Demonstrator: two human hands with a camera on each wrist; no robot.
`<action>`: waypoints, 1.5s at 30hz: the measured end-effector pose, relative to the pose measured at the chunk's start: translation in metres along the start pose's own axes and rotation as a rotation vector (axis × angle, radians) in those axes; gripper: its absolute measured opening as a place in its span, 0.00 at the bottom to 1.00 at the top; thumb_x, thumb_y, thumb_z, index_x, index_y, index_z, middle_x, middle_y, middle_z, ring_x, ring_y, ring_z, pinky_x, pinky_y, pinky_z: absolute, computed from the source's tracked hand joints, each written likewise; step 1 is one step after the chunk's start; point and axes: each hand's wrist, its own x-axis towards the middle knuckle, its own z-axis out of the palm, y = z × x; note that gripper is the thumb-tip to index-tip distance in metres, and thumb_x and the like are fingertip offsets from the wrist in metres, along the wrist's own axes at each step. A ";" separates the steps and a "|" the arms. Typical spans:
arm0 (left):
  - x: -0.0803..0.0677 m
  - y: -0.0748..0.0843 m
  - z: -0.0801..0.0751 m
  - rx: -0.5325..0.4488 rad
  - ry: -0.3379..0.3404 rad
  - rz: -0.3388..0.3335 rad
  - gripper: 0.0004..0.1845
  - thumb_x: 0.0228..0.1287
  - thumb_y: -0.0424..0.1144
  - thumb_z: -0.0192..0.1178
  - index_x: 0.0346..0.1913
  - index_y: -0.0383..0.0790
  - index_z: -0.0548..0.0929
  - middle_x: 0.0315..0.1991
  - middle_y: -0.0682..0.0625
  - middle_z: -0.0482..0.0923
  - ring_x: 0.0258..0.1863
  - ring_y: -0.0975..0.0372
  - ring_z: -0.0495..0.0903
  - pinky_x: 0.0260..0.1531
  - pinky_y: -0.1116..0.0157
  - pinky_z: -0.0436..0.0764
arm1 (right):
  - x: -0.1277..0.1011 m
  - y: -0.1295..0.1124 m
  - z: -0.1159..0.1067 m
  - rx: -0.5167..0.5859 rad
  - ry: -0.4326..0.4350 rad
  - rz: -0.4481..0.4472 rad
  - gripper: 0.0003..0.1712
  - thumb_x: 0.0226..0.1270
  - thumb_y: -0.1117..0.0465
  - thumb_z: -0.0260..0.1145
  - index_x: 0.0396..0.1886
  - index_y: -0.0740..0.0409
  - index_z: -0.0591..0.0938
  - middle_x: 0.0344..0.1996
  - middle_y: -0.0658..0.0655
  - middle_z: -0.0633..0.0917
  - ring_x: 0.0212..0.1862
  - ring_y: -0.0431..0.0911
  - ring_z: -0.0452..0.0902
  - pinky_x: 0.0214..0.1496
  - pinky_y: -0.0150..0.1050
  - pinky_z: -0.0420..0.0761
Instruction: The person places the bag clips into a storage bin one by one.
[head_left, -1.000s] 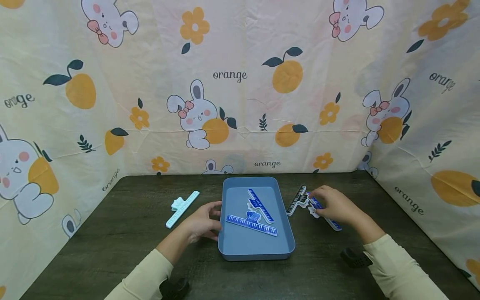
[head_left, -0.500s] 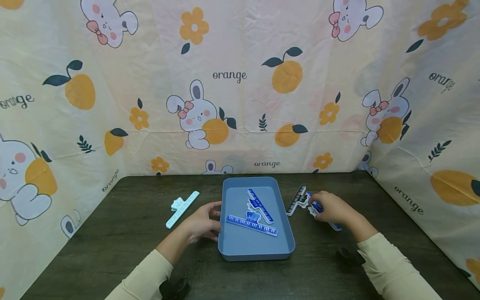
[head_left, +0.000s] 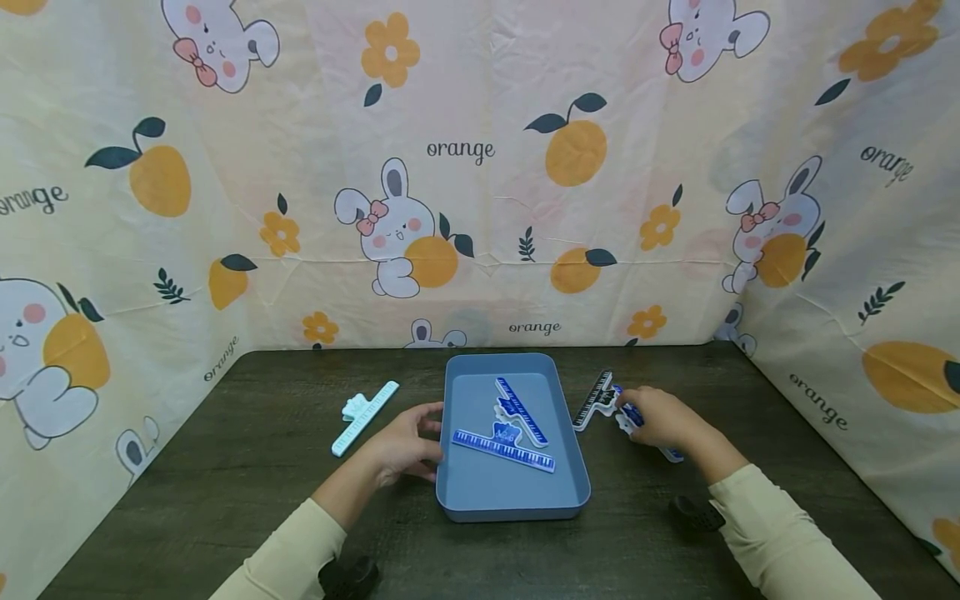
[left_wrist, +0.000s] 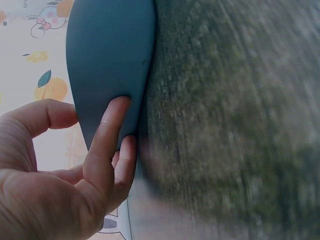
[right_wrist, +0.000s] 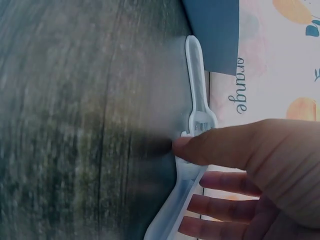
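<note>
A grey-blue tray (head_left: 572, 467) sits mid-table with two blue rulers (head_left: 521, 410) (head_left: 504, 450) lying in it. My left hand (head_left: 429, 437) rests against the tray's left wall. In the left wrist view its fingers (left_wrist: 107, 137) lie straight on the wall (left_wrist: 107, 60), thumb apart. My right hand (head_left: 637, 417) is to the right of the tray and pinches a dark blue ruler (head_left: 670, 453) lying on the table. In the right wrist view the thumb (right_wrist: 215, 146) presses a pale ruler edge (right_wrist: 172, 212), with the fingers on its other side. A black ruler (head_left: 594, 400) lies beside it.
A light cyan ruler (head_left: 366, 417) lies on the dark wooden table (head_left: 225, 467) left of the tray. Printed cloth walls (head_left: 480, 183) close in the back and both sides. Dark wrist-camera mounts (head_left: 693, 512) show near both sleeves.
My right hand has drawn slightly toward me and closed over the dark blue ruler, hiding more of it. The left hand and the tray have stayed put.
</note>
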 end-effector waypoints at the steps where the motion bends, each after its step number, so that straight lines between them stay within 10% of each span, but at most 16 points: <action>1: 0.000 0.000 0.000 0.000 0.000 0.000 0.47 0.46 0.17 0.58 0.74 0.34 0.57 0.60 0.31 0.68 0.34 0.51 0.83 0.24 0.54 0.85 | 0.000 0.000 0.000 -0.001 -0.001 0.000 0.24 0.51 0.67 0.75 0.50 0.64 0.81 0.45 0.67 0.81 0.48 0.61 0.77 0.49 0.59 0.78; 45: 0.001 -0.001 -0.001 0.002 -0.006 0.000 0.47 0.46 0.17 0.58 0.74 0.34 0.57 0.59 0.32 0.68 0.34 0.51 0.83 0.23 0.55 0.85 | -0.010 0.001 -0.020 0.029 0.081 -0.078 0.23 0.48 0.67 0.75 0.47 0.61 0.81 0.45 0.65 0.81 0.44 0.56 0.77 0.45 0.57 0.80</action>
